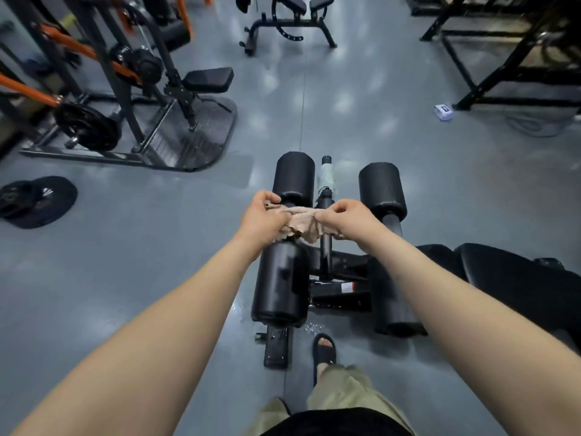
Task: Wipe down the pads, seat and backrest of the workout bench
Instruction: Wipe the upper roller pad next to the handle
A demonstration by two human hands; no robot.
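Hands met over the foot end of the bench [333,278]: the left hand [262,215] and the right hand [344,217] each pinched one end of a crumpled beige cloth [303,223], fingers curled on it, the cloth bunched between them. Black roller pads lay around the cloth. The near left pad [279,284] was under the left wrist, the far left pad [294,176] lay just beyond the left hand, and the far right pad [382,187] lay beyond the right hand. The black seat [509,275] stretched off to the right. A sandalled foot [324,347] stood beside a wet patch [312,327] on the grey floor [157,247]. Weight plates [34,199] lay on the floor, far left.
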